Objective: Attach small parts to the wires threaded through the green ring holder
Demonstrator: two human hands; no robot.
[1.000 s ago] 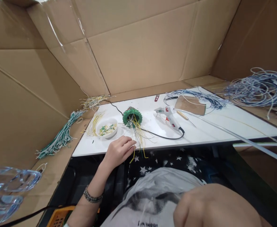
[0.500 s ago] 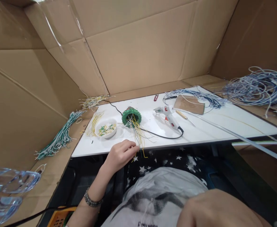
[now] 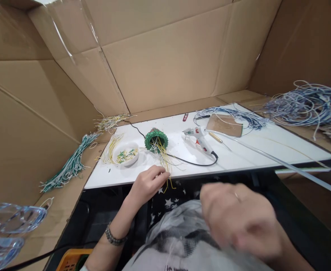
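Note:
Near the front edge of the white table, my left hand [image 3: 148, 184] is closed in a pinch on yellow and white wires [image 3: 165, 158]. These wires trail out of the dark opening of a green, bumpy-rimmed ornament [image 3: 155, 134] lying on its side. A few bent yellow ends hang past my fingertips over the edge. My right hand [image 3: 239, 218] is raised in front of my shirt, well apart from the wires; its fingers look curled but are smeared by motion. Left of the ornament sits a white bowl [image 3: 133, 160] holding small green, yellow and white pieces.
A glue gun [image 3: 201, 140] with a long clear glue stick [image 3: 267, 155] and a wooden-handled awl [image 3: 216, 137] lie on the white table [image 3: 143, 175]. Blue-white wires [image 3: 255, 120] and a brown block [image 3: 224, 126] lie behind. Green-white wires [image 3: 72, 162] are at left. Cardboard walls surround everything.
My right hand has risen from the lower edge of the view, up and to the left. My left hand has shifted slightly right along the wires, still pinching.

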